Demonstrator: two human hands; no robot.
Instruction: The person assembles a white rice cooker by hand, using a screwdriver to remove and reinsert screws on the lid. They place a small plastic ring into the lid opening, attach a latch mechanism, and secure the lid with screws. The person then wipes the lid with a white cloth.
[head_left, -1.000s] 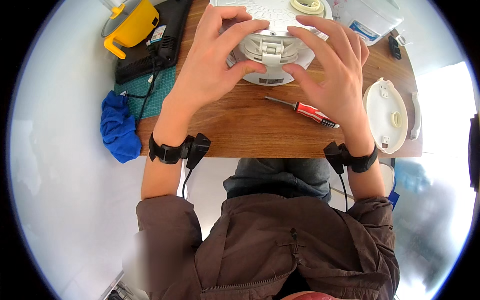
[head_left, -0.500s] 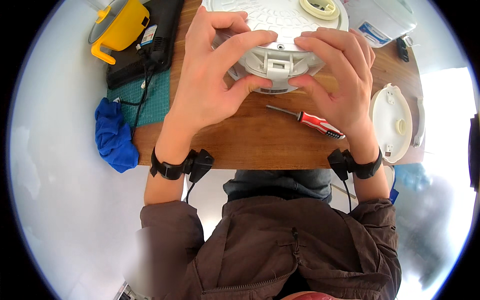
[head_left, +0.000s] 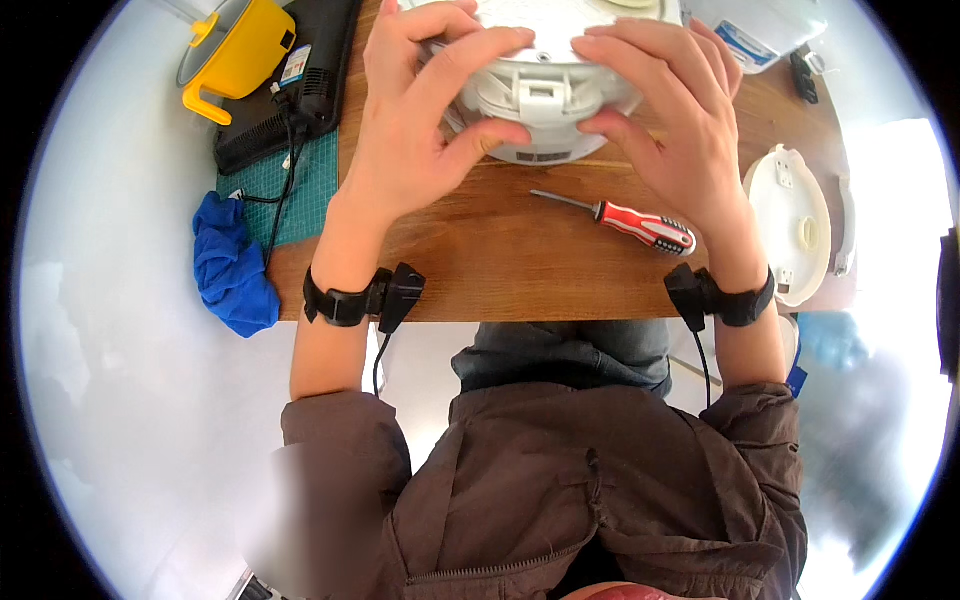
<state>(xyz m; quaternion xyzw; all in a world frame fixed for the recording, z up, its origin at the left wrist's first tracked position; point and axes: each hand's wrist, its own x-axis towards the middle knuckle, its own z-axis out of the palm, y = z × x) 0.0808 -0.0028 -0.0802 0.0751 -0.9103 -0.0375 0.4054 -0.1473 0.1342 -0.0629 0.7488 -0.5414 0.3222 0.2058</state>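
Observation:
A white rounded appliance (head_left: 545, 140) that looks like a rice cooker stands at the far edge of the view, partly cut off. Its lid (head_left: 570, 14) shows a ribbed white plate with a cream ring, and a latch (head_left: 542, 97) sits at the front between my hands. My left hand (head_left: 425, 115) grips the left of the lid's front rim, fingers on top and thumb below. On the right, my right hand (head_left: 675, 115) holds the rim the same way. Nearer to me, a red and white screwdriver (head_left: 645, 228) lies on the table, apart from both hands.
A loose white oval cover (head_left: 790, 225) and a white handle-like strip (head_left: 846, 225) lie at the right on the wooden table (head_left: 480, 270). A white container (head_left: 765, 30) stands behind. To the left are a yellow pot (head_left: 245, 55), a black device, a green cutting mat (head_left: 310, 190) and a blue cloth (head_left: 232, 265).
The whole scene sits slightly higher in the picture, so more of the appliance's top is cut off. Both hands keep their places on the lid's front rim.

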